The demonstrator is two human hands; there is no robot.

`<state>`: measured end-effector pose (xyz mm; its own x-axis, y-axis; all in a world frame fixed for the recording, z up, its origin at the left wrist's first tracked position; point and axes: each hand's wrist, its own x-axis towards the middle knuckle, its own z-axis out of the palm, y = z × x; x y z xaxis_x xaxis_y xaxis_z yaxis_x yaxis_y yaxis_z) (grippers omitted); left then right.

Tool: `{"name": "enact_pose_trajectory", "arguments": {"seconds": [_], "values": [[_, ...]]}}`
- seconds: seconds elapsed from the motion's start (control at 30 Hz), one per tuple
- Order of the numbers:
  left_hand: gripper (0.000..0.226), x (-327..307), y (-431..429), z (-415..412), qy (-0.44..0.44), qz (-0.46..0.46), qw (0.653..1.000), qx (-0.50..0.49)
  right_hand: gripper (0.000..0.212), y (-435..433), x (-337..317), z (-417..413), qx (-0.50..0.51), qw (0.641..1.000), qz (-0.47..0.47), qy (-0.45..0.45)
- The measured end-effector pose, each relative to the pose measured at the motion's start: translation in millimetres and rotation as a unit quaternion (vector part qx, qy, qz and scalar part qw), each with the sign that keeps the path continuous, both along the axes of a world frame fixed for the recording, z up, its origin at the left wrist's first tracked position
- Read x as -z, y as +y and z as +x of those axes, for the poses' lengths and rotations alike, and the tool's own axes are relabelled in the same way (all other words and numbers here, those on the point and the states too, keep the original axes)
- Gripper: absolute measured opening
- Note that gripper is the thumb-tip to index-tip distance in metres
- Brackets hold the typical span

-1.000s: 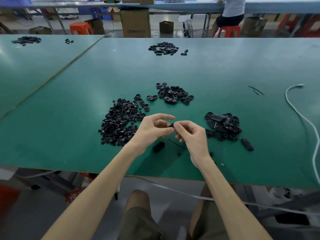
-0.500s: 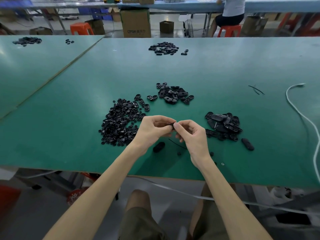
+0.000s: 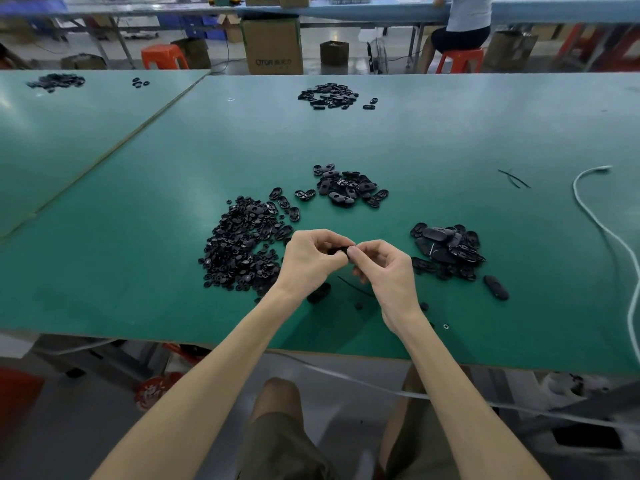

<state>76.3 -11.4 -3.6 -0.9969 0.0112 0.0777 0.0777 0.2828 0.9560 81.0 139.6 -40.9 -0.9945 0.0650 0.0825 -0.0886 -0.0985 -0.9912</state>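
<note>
Left hand (image 3: 311,261) and right hand (image 3: 388,271) are pinching one small black plastic part (image 3: 337,251); heap of black plastic pieces (image 3: 239,251) left of grip is waiting, so likely much remaining.

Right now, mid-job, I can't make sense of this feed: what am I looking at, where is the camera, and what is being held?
No machine here: these are a person's two bare hands. The one picture comes from a camera worn on the head, looking forward and down, so the arms enter from the bottom. The left hand and right hand meet above a green table and pinch a small black part between their fingertips; its shape is mostly hidden. On the table lie black plastic pieces: a pile of small ones on the left, oval shells behind and a heap on the right. A white cable runs along the right side.
</note>
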Motion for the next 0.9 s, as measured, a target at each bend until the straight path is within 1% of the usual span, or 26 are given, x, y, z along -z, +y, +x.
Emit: {"name": "enact_pose_trajectory", "arguments": {"seconds": [0.07, 0.27, 0.43, 0.53, 0.67, 0.77, 0.83, 0.9], "values": [[0.018, 0, -3, -1, 0.001, 0.002, 1.0, 0.013, 0.008, 0, -1, 1, 0.005, 1.0, -0.006, 0.003], [0.02, -3, -15, 1, -0.018, 0.05, 0.997, 0.049, 0.006, 0, -2, 1, 0.01, 1.0, -0.009, 0.006], [0.017, -2, -12, 0, -0.001, 0.018, 0.999, 0.032, 0.006, 1, -2, 2, 0.008, 1.0, 0.006, 0.006], [0.018, -6, -7, -2, 0.014, 0.005, 0.999, 0.028, 0.008, 0, -3, 2, 0.023, 1.0, -0.004, 0.006], [0.02, -23, 7, -16, 0.049, 0.015, 0.999, -0.001, 0.016, -2, -2, 0, 0.049, 0.998, -0.026, -0.016], [0.017, -37, 33, -28, 0.055, -0.016, 0.997, 0.047, 0.013, -2, -2, -1, 0.033, 0.999, 0.012, -0.012], [0.017, -41, 56, -35, 0.054, -0.049, 0.993, 0.095, 0.018, -3, -3, -2, 0.035, 0.997, 0.069, -0.021], [0.017, -40, 79, -43, 0.051, -0.071, 0.988, 0.13, 0.022, -2, -6, -2, 0.048, 0.993, 0.097, -0.043]]}}
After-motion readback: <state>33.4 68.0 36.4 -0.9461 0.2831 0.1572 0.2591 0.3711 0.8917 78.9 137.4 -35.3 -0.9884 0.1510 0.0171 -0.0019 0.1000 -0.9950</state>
